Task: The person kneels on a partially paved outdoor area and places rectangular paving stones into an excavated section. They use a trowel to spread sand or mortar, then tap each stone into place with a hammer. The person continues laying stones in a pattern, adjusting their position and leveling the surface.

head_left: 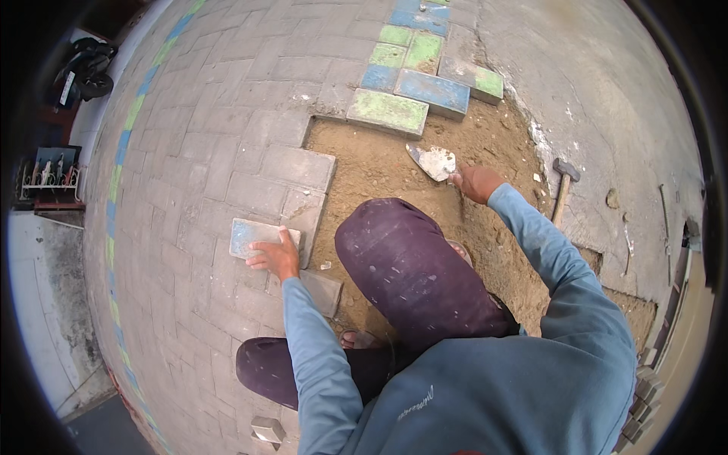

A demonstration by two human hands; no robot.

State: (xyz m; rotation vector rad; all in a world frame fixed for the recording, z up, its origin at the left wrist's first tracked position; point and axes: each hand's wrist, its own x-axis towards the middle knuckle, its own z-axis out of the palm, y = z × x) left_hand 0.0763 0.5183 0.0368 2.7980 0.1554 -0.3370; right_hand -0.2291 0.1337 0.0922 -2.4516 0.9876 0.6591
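My left hand [277, 255] grips the near side of a grey paving block [244, 233] with worn blue paint on it. That block rests on top of the laid grey pavers [258, 182], by their stepped edge. In my right hand [480, 183] is a pointing trowel [437, 162], its blade smeared pale and held low over the bare sand [356, 152]. Whether the blade touches the sand I cannot tell. Beyond the trowel, a green-painted paver [388, 111] and a blue-painted paver [432, 91] border the sandy patch.
A hammer [564, 179] with a wooden handle lies to the right on the concrete [607, 98]. One loose block [268, 429] sits at the bottom left, and several are stacked [643, 398] at the lower right. A parked motorbike [89, 70] stands far left.
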